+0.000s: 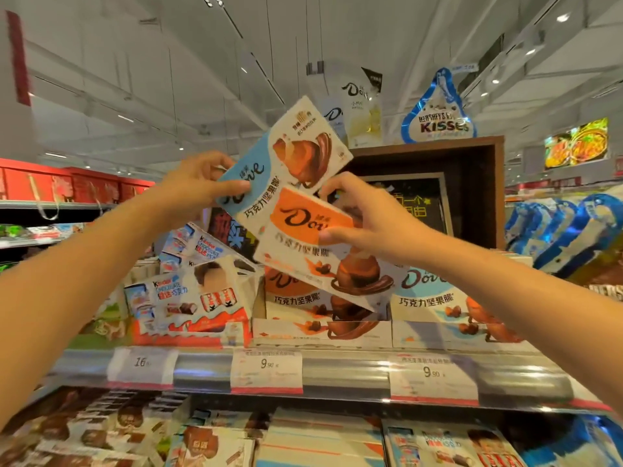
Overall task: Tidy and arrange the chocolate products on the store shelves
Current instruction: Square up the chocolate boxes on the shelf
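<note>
head view: two dove boxes held up at frame centre, above the shelf.
left hand (202, 183) pinches the blue box (286, 163), right hand (364, 217) grips the orange box (313, 244); overlapped, either could slip and fall.

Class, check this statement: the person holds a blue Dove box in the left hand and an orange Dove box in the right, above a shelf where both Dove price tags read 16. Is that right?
Not quite. The head view shows both Dove price tags reading 9.90; the 16 tag sits under the Kinder boxes. The rest holds: the left hand holds the blue Dove box and the right hand the orange Dove box.
</note>
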